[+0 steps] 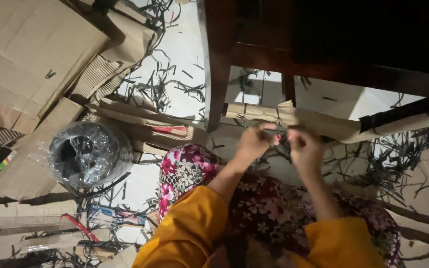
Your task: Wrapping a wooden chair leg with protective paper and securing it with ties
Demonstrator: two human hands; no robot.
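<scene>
My left hand (255, 140) and my right hand (305, 149) are raised close together in front of me, fingertips pinched on something small and dark between them; what it is I cannot tell. Just beyond the fingers lies a long strip of brown corrugated cardboard (319, 121). Both arms wear yellow sleeves (187, 231) over a floral cloth on my lap (269, 203).
A dark wooden chair or table leg (217, 64) stands right ahead. A black roll wrapped in clear plastic (89, 154) sits at left among flattened cardboard boxes (26, 44). Thin black strip offcuts (160, 89) litter the white tiled floor.
</scene>
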